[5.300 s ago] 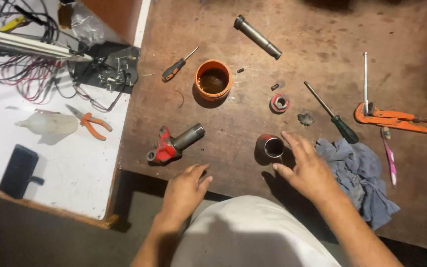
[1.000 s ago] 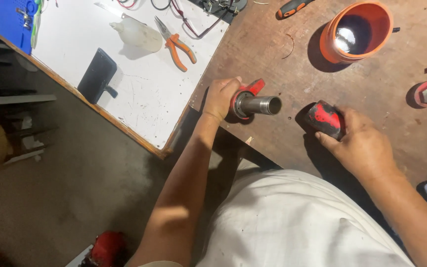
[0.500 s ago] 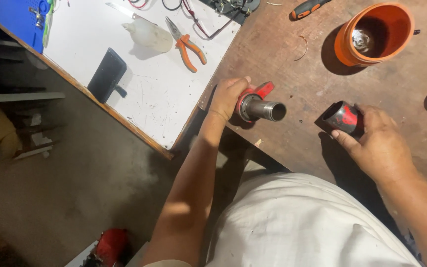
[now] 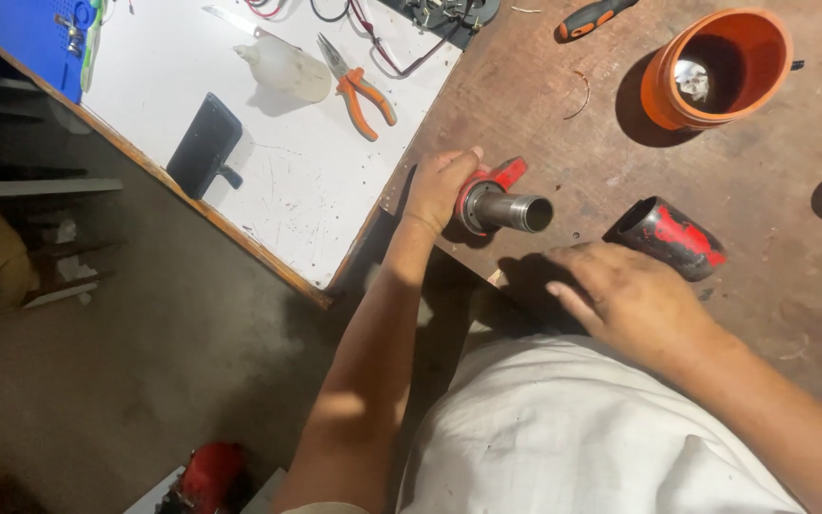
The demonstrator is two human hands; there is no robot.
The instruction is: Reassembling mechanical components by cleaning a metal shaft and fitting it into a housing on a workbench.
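We are gripping with our left hand (image 4: 441, 187) the red flange end of one steel tube fitting (image 4: 504, 205), lying near the brown table's (image 4: 544, 105) front edge, while our right hand (image 4: 632, 297) is resting open, fingers spread, just beside one red-and-black sleeve (image 4: 670, 235). Both parts are looking heavy, rigid and probably greasy, so the wider red collar is offering the surest hold. Beyond are sitting one orange cup (image 4: 715, 67), one pair of pliers (image 4: 359, 86) and one screwdriver (image 4: 590, 16).

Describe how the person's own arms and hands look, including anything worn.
Both arms are bare from the hands up to where they leave the picture: no sleeves, gloves, watch or rings show on the left hand or the right hand. The fingers look grubby from the work. The only clothing in view is a plain white garment over the torso.
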